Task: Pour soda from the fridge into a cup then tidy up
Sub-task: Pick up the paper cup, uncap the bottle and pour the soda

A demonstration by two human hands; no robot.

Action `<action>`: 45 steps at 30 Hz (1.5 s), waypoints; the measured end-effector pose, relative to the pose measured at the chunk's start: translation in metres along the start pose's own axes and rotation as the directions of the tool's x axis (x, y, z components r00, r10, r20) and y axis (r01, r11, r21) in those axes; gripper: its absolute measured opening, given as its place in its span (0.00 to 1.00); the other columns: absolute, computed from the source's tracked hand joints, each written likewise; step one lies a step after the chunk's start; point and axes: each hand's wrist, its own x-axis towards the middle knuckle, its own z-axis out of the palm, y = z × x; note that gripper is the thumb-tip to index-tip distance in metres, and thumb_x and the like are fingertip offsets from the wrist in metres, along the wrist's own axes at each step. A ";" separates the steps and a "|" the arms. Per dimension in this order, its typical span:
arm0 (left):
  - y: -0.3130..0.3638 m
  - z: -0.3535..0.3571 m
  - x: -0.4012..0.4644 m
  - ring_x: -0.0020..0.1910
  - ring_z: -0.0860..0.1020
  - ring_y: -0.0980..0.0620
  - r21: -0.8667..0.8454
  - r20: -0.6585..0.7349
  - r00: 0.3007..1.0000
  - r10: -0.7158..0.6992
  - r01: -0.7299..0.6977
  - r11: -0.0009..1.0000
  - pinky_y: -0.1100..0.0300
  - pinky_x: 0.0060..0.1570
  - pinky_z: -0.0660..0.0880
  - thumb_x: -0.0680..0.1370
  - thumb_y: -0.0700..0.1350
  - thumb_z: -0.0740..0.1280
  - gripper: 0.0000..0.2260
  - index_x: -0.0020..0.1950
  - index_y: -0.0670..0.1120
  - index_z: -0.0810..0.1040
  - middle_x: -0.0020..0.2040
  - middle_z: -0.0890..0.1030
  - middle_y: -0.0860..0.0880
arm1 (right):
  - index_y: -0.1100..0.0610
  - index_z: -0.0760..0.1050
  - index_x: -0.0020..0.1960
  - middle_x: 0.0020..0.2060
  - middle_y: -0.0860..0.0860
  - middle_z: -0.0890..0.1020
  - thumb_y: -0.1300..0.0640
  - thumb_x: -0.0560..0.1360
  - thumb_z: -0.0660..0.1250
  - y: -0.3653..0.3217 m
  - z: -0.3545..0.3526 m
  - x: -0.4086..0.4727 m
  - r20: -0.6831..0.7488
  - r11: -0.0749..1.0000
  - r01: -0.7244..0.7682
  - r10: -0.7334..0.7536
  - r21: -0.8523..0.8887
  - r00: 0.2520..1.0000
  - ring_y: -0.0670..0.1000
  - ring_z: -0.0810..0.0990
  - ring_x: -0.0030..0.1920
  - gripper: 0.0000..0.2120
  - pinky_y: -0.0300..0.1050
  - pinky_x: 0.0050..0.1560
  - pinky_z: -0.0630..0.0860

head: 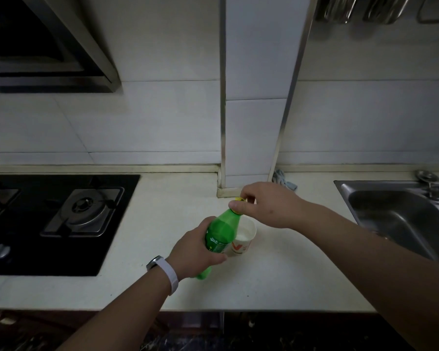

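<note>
A green soda bottle (pixel 222 233) is held above the white counter (pixel 276 279), tilted with its neck pointing away from me. My left hand (pixel 195 250) grips its body around the label. My right hand (pixel 266 205) pinches the yellow cap (pixel 238 199) at the bottle's top with thumb and fingers. A white paper cup (pixel 245 239) with a red mark stands upright on the counter just right of the bottle, partly hidden behind it.
A black gas hob (pixel 61 219) lies at the left of the counter. A steel sink (pixel 395 216) with a tap sits at the right. A tiled pillar (pixel 249 138) stands behind the cup, a crumpled cloth (pixel 283 179) at its base. A range hood hangs top left.
</note>
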 end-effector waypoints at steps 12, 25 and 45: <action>-0.002 -0.001 0.002 0.47 0.81 0.55 0.010 0.008 1.000 0.019 -0.019 1.000 0.50 0.49 0.80 0.63 0.56 0.77 0.34 0.64 0.66 0.65 0.50 0.82 0.60 | 0.44 0.76 0.60 0.55 0.43 0.76 0.55 0.75 0.68 0.003 -0.006 -0.003 0.030 0.967 0.131 -0.141 0.219 0.990 0.43 0.77 0.49 0.14 0.38 0.49 0.73; -0.005 0.003 0.001 0.48 0.81 0.56 -0.007 0.012 1.000 -0.005 0.005 1.000 0.51 0.50 0.80 0.63 0.56 0.78 0.36 0.66 0.65 0.65 0.51 0.82 0.59 | 0.43 0.72 0.64 0.51 0.40 0.77 0.34 0.70 0.66 0.007 0.003 -0.007 0.042 0.958 0.025 -0.039 0.284 0.998 0.42 0.78 0.46 0.25 0.42 0.49 0.76; -0.001 0.003 0.004 0.49 0.81 0.55 0.017 0.001 1.000 0.010 -0.010 1.000 0.52 0.49 0.79 0.64 0.55 0.78 0.36 0.67 0.63 0.65 0.52 0.82 0.58 | 0.44 0.73 0.59 0.47 0.42 0.77 0.37 0.72 0.67 0.012 0.004 -0.005 0.007 0.969 0.050 -0.053 0.244 0.999 0.43 0.77 0.44 0.19 0.42 0.45 0.76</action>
